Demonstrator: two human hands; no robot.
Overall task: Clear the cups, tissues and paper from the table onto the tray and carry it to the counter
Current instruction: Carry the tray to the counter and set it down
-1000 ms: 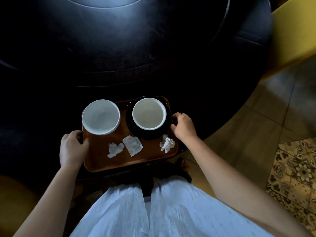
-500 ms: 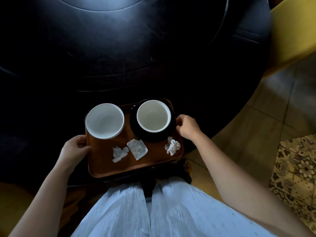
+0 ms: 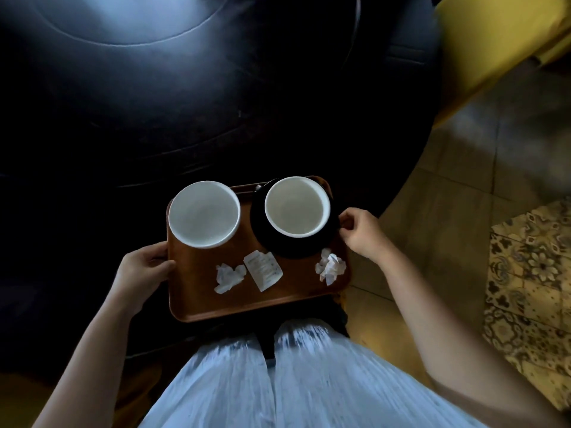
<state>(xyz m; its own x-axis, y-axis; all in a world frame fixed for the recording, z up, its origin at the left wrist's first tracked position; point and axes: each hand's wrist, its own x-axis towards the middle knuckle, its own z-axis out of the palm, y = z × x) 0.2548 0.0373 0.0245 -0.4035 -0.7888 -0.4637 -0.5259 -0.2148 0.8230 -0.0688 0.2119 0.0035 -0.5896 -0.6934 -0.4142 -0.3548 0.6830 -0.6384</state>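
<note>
Left hand (image 3: pixel 143 270) grasps the brown rectangular tray (image 3: pixel 197 301) at nine o'clock, right hand (image 3: pixel 363 236) at three; two white round cups (image 3: pixel 204 214) aboard.

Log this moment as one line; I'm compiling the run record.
stage: carrying | tray: gripped by left hand and right hand | load: two cups, two tissues, paper | table: behind tray

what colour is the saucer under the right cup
Black, or very dark. The saucer under the right cup shows best in the head view.
</note>
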